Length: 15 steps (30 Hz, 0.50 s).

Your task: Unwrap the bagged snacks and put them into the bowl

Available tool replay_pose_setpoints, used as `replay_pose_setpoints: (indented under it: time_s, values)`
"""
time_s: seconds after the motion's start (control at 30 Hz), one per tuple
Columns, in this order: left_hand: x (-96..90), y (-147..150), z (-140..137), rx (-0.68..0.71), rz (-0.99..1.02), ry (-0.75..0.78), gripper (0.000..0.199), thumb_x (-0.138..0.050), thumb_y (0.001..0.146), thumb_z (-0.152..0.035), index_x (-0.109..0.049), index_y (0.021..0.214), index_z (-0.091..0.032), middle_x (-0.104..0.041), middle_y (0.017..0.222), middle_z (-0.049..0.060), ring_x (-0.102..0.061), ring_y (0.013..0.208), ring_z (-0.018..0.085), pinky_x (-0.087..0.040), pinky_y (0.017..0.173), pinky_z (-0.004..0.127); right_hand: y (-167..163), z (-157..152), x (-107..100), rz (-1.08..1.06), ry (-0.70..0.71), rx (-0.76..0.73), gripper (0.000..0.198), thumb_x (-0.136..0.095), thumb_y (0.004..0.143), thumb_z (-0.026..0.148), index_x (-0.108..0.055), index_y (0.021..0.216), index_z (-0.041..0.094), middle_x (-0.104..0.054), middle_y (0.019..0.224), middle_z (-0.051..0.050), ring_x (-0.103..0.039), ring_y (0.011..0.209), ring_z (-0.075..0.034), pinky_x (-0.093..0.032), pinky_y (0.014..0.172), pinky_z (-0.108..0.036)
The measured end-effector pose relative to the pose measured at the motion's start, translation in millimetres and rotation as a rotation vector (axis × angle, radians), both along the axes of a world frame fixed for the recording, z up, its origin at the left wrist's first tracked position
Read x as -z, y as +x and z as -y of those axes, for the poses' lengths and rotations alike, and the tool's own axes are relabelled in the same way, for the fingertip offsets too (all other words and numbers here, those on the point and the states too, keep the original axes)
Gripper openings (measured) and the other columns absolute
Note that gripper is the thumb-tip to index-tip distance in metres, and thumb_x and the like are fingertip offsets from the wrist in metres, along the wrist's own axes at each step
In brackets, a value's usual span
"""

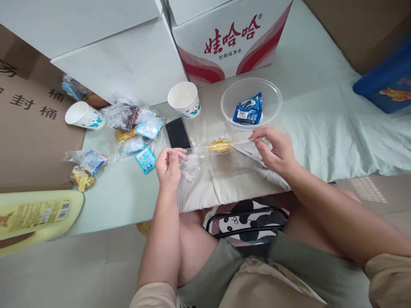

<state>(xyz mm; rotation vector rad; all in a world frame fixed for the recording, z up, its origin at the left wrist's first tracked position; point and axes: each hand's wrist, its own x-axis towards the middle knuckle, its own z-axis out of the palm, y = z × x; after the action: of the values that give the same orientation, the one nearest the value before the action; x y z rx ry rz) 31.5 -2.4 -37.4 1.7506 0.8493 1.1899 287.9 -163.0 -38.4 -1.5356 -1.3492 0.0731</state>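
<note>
My left hand [169, 167] and my right hand [272, 147] each pinch one end of a thin, clear plastic strip [201, 149]. It is stretched nearly level between them, above the cloth-covered table. Behind the strip lies a yellow wrapped snack [221, 146], partly seen through the plastic. Crumpled clear wrapping [192, 167] sits just right of my left hand, and a black phone [178, 133] rests behind that hand. Beside my right hand is a thin white item [248, 155], partly covered. Beyond it, a clear plastic bowl [272, 105] holds blue snack packets [248, 110].
One paper cup [184, 100] stands upright; another paper cup [85, 115] leans at the left. Several wrapped snacks [149, 126] lie between them. White cartons [229, 47] line the back. A yellow jug [38, 214] is at the left, a blue container [388, 81] at the right.
</note>
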Motion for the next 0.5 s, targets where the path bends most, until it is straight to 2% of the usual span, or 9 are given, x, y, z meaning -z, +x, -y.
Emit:
replay_pose_setpoints:
  time_s: [0.17, 0.33, 0.5]
  values:
    - [2.4, -1.5, -0.8, 0.025, 0.024, 0.010, 0.048, -0.055, 0.094, -0.064, -0.060, 0.072, -0.021, -0.065, 0.063, 0.001, -0.067, 0.068, 0.016, -0.052, 0.073, 0.031, -1.7, 2.1, -0.3, 0.032, 0.011, 0.034, 0.012, -0.055, 0.092, 0.023, -0.064, 0.085, 0.025, -0.075, 0.089, -0.003, -0.073, 0.085, -0.022, -0.056, 0.078, -0.037]
    - [2.2, -3.2, 0.0, 0.087, -0.012, 0.017, 0.050, -0.054, 0.095, -0.063, -0.058, 0.069, -0.021, -0.061, 0.061, 0.000, -0.059, 0.062, 0.014, -0.047, 0.065, 0.028, -3.6, 2.9, -2.7, 0.085, 0.076, 0.045, 0.012, -0.055, 0.090, 0.017, -0.063, 0.084, 0.025, -0.069, 0.072, 0.000, -0.065, 0.063, -0.016, -0.050, 0.060, -0.030]
    - [-1.2, -2.6, 1.7, 0.095, -0.032, 0.042, 0.048, -0.058, 0.092, -0.064, -0.056, 0.071, -0.021, -0.064, 0.066, 0.000, -0.059, 0.063, 0.013, -0.046, 0.064, 0.027, -3.1, 1.6, -3.0, 0.114, 0.115, 0.042, 0.013, -0.054, 0.091, 0.016, -0.061, 0.084, 0.024, -0.065, 0.071, 0.000, -0.061, 0.063, -0.015, -0.048, 0.059, -0.029]
